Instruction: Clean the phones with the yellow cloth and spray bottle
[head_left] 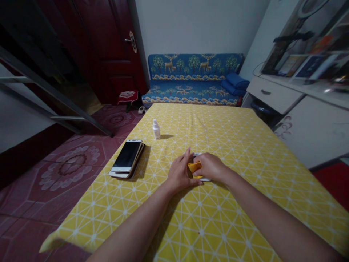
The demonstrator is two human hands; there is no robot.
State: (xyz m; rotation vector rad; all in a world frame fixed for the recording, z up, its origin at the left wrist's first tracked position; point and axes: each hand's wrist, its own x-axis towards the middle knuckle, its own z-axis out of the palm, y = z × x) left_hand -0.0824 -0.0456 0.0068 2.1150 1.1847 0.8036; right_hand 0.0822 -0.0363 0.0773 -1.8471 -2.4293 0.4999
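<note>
My right hand point(208, 166) is closed on an orange-yellow cloth point(194, 168) and presses it onto a phone. The phone point(206, 179) lies on the yellow patterned tablecloth, mostly covered by my hands; its white edge shows at the top and bottom. Around the left side of the phone, my left hand point(181, 171) has its thumb and fingers spread, touching the phone's edges. To the left, a stack of phones point(128, 155) rests near the table's left edge, the top one white-framed with a dark screen. A small white spray bottle point(156, 130) stands upright behind the stack.
Past the table point(191, 225) is a blue sofa point(191, 87) with folded blue cushions point(236, 83). A small red stool point(127, 96) stands by the dark red door point(109, 47). White cabinets point(313, 127) run along the right, and a metal ladder-like frame point(68, 109) leans at left.
</note>
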